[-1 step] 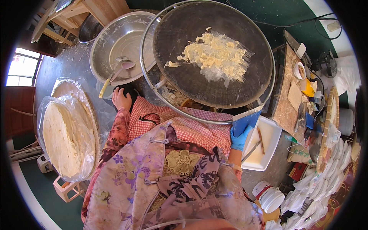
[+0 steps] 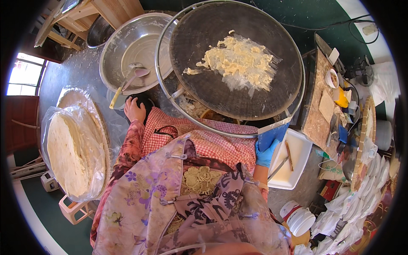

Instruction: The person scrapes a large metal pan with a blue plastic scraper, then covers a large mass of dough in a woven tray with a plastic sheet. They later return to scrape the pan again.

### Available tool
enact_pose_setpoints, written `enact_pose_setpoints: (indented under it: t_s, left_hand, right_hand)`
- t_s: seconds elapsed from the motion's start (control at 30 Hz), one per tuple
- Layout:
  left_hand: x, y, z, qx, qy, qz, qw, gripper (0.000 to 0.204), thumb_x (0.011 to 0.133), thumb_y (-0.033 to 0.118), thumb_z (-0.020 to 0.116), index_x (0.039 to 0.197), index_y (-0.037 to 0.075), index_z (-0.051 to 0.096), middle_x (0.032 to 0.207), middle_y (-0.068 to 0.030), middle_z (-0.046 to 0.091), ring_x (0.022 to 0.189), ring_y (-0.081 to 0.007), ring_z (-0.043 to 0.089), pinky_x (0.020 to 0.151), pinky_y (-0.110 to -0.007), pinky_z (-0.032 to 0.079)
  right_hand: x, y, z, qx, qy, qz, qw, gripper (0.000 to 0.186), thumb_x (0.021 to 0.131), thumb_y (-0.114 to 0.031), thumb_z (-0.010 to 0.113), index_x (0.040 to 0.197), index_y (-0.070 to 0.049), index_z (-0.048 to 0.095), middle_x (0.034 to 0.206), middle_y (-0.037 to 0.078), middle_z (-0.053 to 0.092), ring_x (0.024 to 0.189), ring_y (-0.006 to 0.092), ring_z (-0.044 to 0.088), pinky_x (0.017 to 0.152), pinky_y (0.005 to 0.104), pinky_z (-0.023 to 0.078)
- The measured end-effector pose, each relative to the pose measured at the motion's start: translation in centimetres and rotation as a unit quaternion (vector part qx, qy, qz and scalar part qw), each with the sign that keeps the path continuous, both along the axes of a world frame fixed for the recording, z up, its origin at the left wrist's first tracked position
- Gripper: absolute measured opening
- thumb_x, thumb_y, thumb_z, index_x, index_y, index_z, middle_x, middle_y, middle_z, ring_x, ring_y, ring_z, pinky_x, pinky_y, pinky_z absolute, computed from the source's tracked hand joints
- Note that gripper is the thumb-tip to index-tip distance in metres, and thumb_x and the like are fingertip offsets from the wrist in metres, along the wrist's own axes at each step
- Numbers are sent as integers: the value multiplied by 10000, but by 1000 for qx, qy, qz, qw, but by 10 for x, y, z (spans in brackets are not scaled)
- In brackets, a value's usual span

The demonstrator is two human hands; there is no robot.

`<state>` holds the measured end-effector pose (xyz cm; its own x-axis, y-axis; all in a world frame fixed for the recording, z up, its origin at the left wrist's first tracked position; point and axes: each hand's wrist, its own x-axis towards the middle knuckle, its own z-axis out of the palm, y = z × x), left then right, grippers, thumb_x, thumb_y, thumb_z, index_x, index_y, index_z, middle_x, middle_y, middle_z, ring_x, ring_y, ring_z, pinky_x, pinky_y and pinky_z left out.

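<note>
My right hand (image 2: 266, 154), in a blue glove, grips a blue scraper (image 2: 273, 132) with a pale straight edge. The scraper is held up at the near right rim of a large round dark griddle (image 2: 204, 93). Crumbly, pale yellow batter scraps (image 2: 240, 61) lie heaped on the griddle's middle, with thin whitish smears around them. My bare left hand (image 2: 135, 110) rests on my dark-clad knee, fingers spread and holding nothing. Just beyond it, a pinkish spoon (image 2: 141, 73) and a yellow-handled tool (image 2: 115, 98) lean on the rim of a wide metal basin (image 2: 107, 55).
A metal ring (image 2: 159, 72) surrounds the griddle. On the left stands a stack of thin round flatbreads (image 2: 70, 153) under clear plastic. To the right are a white tray (image 2: 293, 180) holding a stick, a cluttered board (image 2: 313, 112) and white tubs (image 2: 299, 221).
</note>
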<state>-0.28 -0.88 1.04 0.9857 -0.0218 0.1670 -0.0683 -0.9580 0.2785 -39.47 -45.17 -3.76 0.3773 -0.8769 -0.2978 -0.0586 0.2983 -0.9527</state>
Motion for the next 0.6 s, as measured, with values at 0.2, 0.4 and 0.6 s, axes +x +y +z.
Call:
enact_pose_setpoints:
  t_s: [0.2,0.4,0.6]
  left_hand:
    - [0,1,0,-5,3,3,1000,376,745,224,630,1096,93,606,1265,-92,483,1239,-270,380,1046,-426,248]
    - [0,0,0,-4,7,6,1000,369,746,224,632,1092,97,610,1264,-92,485,1239,-269,381,1043,-436,247]
    - [0,-1,0,-2,13,15,1000,360,750,225,629,1087,99,612,1274,-80,478,1251,-262,368,1045,-444,240]
  right_hand:
    - [9,3,23,104,-47,-37,993,525,851,-529,532,1248,-189,487,1135,33,578,992,235,542,730,402,504]
    - [21,8,54,269,-108,-55,955,646,824,-643,463,1279,-184,477,1200,29,563,1053,254,523,795,424,488]
    - [21,6,51,272,-121,-48,954,615,838,-592,497,1289,-176,462,1206,46,557,1056,251,521,803,422,487]
